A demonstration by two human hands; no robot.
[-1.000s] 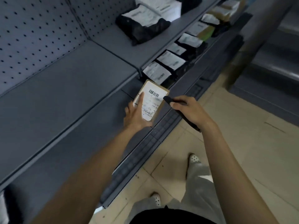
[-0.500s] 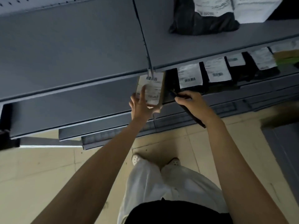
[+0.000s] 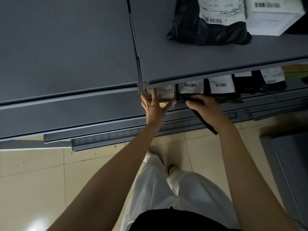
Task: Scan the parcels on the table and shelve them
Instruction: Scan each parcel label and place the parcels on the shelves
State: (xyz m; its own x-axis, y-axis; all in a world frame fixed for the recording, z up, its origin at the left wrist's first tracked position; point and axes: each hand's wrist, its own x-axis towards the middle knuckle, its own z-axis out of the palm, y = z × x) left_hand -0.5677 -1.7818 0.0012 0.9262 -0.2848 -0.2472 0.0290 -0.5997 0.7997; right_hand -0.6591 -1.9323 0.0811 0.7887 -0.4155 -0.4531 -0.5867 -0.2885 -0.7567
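**Brown parcel at the shelf mouth**

Head view: the left hand [image 3: 155, 107] grasps the small brown parcel [image 3: 165, 95], one finger flat on its label, just under the upper shelf [image 3: 183, 60] edge. Best slid in upright, label out, snug beside the labelled black bags [image 3: 190, 88] on the lower shelf [image 3: 286, 95]. The right hand [image 3: 206, 107] is clenched round the black scanner [image 3: 205, 121]. Up top sit a black bag [image 3: 208, 32] and a white box [image 3: 273, 19].

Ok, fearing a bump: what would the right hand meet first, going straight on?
Probably the black parcel beside the cardboard box; the right hand's scanner tip looks almost on it, depth unclear.
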